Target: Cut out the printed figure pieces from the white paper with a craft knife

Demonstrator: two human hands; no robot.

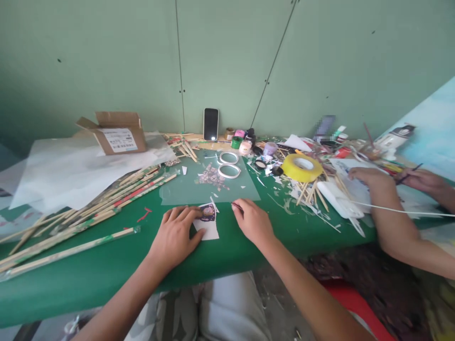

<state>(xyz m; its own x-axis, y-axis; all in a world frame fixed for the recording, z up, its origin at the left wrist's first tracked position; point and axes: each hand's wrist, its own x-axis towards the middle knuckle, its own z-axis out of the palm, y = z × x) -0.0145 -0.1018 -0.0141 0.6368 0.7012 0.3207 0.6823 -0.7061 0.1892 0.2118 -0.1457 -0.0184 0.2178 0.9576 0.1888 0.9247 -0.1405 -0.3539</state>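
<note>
My left hand (177, 232) lies flat with its fingers spread, the fingertips and thumb resting on a small white paper (209, 229). A dark printed picture (208, 212) shows on the upper part of this paper, and the fingertips cover its left edge. To the right, a short gap from the paper, my right hand (251, 219) rests on the green table (199, 260). Thumb and index finger are pinched together there around a small dark tip, too little of which shows to name it. Beyond both hands is a translucent mat (177, 189) with small pinkish cut-outs (211, 177).
Two rolls of narrow white tape (229, 171) lie on the mat. Wrapped sticks (117, 206) and an open cardboard box (122, 139) are at left. A phone (211, 124) leans on the wall. A yellow tape roll (291, 169), a white glue gun (337, 199) and another person's arms (394, 227) are at right.
</note>
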